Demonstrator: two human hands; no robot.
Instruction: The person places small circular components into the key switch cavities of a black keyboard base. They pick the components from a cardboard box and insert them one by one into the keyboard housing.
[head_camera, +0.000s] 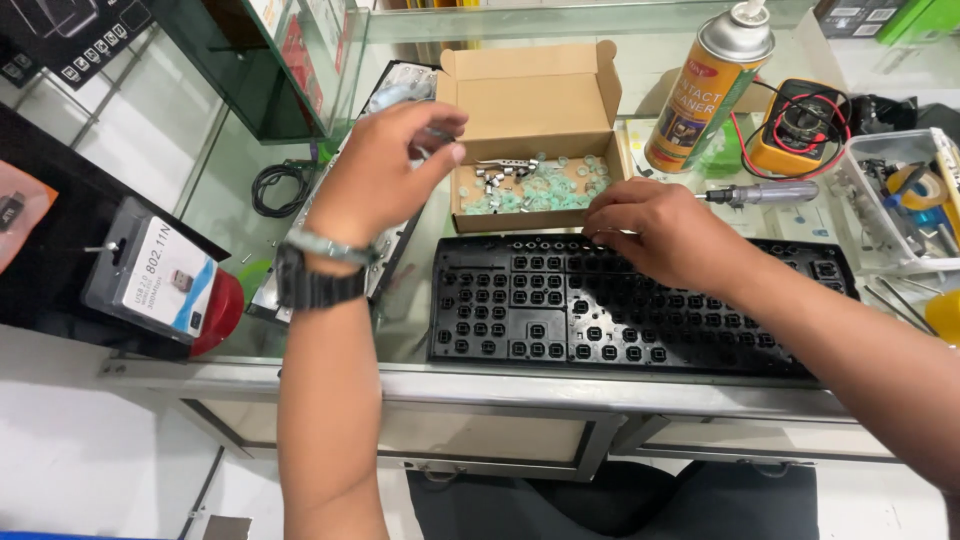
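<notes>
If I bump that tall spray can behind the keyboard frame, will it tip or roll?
The spray can stands upright, tall and narrow-based, so a knock near its top would probably tip it. Its round body would then likely roll toward the yellow multimeter or the cardboard box. The smooth metal wall may be slippery to grip.

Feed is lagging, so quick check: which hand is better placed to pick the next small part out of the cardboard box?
Left, probably. The left hand is raised beside the cardboard box, fingertips pinched at its rim, close to the small parts. The right hand rests fingers-down on the black keyboard frame.
</notes>
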